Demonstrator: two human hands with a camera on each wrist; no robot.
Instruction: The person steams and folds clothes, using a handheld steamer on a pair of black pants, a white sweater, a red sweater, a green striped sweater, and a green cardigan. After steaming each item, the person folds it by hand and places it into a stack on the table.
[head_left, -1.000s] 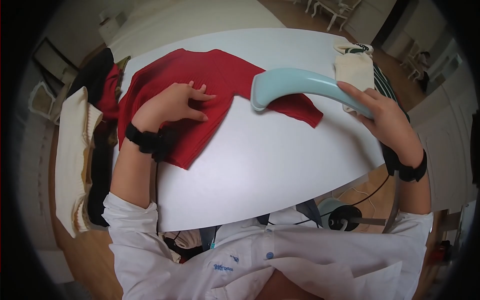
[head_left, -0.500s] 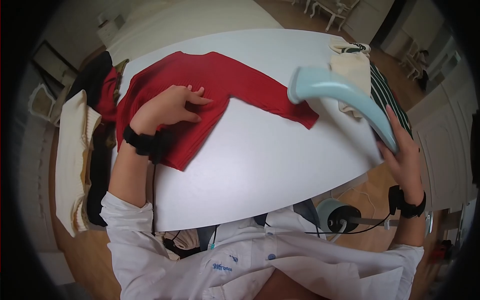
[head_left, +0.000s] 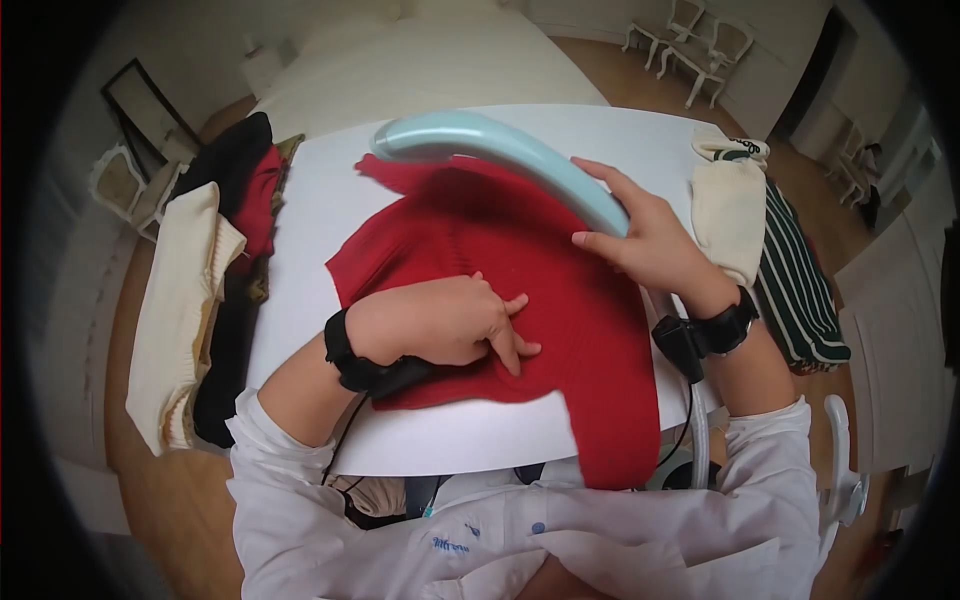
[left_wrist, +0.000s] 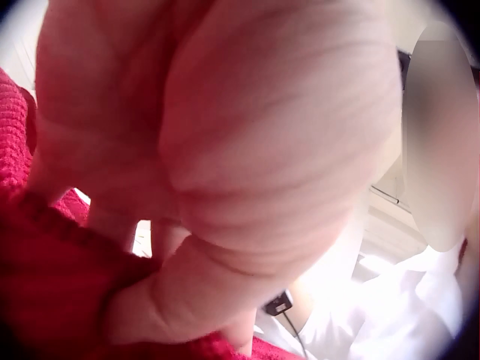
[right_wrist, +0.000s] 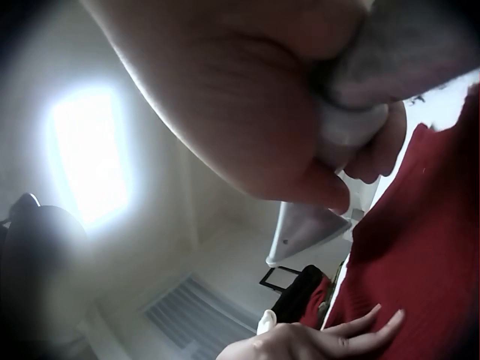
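Observation:
A red knitted sweater (head_left: pixel 560 300) lies spread over the white table (head_left: pixel 420 445), one sleeve hanging over the front edge. My left hand (head_left: pixel 440 320) rests on its middle with fingers apart; in the left wrist view the thumb (left_wrist: pixel 157 307) presses into the knit. My right hand (head_left: pixel 655 235) grips the handle of a pale blue garment steamer (head_left: pixel 500 135), its head over the sweater's far part. A ribbed hose (head_left: pixel 700 435) hangs below my right wrist.
Folded clothes lie along the left edge, a cream knit (head_left: pixel 170 320) and a black garment (head_left: pixel 225 155) among them. At the right edge are a cream garment (head_left: pixel 728 215) and a green-and-white striped one (head_left: pixel 800 280). Behind the table stands a bed (head_left: pixel 440 60).
The sweater has turned and shifted right and nearer, its sleeve now over the front edge. The left hand has moved right with it. The right hand has brought the steamer leftward over the sweater.

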